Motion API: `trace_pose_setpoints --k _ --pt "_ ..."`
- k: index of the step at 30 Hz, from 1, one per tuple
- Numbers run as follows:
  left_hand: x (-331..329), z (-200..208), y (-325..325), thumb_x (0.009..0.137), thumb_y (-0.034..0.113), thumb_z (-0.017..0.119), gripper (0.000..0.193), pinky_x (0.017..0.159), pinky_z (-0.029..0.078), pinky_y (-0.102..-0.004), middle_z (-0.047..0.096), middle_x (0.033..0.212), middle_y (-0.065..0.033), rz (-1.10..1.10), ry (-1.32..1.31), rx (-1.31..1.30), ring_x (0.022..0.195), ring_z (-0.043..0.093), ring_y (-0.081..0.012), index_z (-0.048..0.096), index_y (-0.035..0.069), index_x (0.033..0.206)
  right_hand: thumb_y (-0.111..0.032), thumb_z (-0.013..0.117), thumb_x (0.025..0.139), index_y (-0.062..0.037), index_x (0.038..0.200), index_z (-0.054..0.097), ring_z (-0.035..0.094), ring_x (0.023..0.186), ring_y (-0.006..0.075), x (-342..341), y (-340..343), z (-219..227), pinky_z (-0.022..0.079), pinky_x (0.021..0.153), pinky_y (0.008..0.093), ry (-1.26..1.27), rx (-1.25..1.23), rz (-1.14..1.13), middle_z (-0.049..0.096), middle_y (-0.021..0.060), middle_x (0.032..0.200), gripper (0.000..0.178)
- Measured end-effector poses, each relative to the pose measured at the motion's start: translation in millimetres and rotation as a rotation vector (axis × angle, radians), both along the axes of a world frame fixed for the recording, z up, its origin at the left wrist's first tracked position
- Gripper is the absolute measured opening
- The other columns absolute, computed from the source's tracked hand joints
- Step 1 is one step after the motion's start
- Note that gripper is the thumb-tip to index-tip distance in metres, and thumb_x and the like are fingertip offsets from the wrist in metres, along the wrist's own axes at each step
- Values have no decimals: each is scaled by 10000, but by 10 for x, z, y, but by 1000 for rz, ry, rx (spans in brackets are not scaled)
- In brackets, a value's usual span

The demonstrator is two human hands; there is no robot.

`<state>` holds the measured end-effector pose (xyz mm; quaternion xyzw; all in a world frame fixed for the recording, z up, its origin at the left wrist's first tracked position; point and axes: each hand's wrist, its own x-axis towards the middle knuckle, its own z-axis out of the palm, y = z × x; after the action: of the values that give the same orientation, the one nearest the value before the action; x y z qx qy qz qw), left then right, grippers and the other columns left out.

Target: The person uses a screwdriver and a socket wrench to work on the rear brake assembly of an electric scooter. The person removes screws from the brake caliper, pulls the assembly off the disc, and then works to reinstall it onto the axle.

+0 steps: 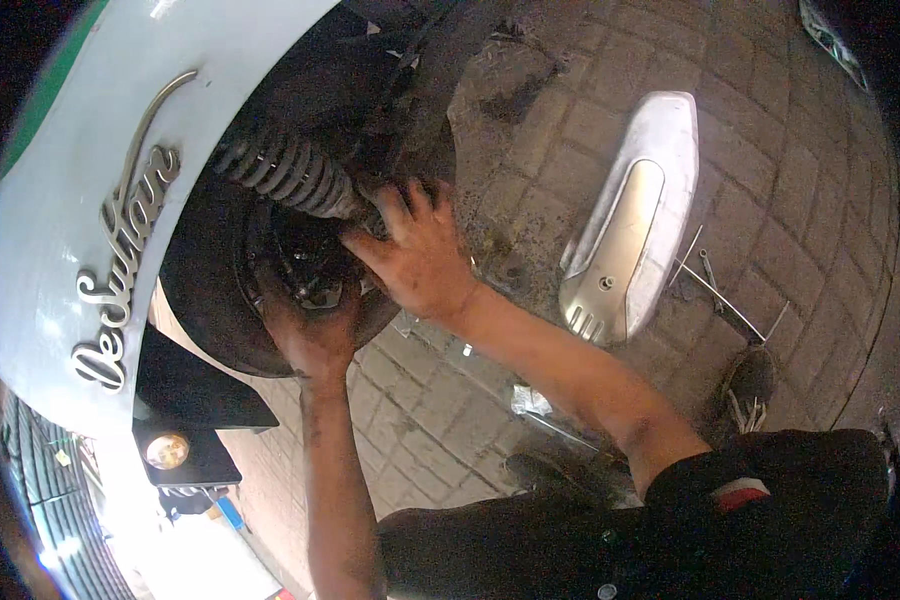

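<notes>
The rear wheel of a scooter stands beneath its pale body panel. My left hand reaches up into the wheel's dark hub area, beside some shiny metal parts. Its fingertips are partly lost in shadow, so what they grip, if anything, does not show. Against the lower end of the coil-spring shock absorber rests my right hand, with its thumb and fingers spread apart. No object shows in that hand.
A silver and gold-toned cover lies on the brick paving to the right. Beside it are a T-shaped metal rod and a small wrench. A small clear packet lies near my legs. My shoe is at the right.
</notes>
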<state>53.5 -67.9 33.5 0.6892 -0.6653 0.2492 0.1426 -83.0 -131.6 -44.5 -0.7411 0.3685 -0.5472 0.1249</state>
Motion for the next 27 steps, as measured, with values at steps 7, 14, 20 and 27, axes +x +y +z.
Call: trace_pose_setpoints --k 7,14,20,27 --pt "-166 69 -43 627 328 862 873 1026 381 -481 518 1260 -293 -20 138 -3 1195 484 -438 456 -90 1277 -277 720 693 -228 1061 680 439 1146 448 12 -8 -18 323 937 636 -66 22 -2 449 206 1270 374" --pt "-112 76 -46 611 323 874 838 1008 398 -481 542 1244 -269 14 91 -16 1171 507 -436 502 -67 1253 -281 725 695 -230 1040 690 454 1130 449 14 -24 -42 335 921 639 -36 16 -2 466 198 1256 350" --pt "-114 131 -70 613 327 872 837 1025 394 -477 548 1268 -235 -53 132 -6 1194 509 -406 509 -43 1270 -294 727 704 -225 1046 696 466 1112 459 -32 -14 20 338 921 649 12 40 3 471 202 1258 350" --pt "-198 200 -110 600 311 876 850 1039 385 -472 551 1266 -238 -152 190 -9 1194 507 -412 502 -39 1279 -309 722 693 -211 1063 690 460 1118 462 14 -7 -43 344 915 648 -60 -55 -39 474 217 1240 383"
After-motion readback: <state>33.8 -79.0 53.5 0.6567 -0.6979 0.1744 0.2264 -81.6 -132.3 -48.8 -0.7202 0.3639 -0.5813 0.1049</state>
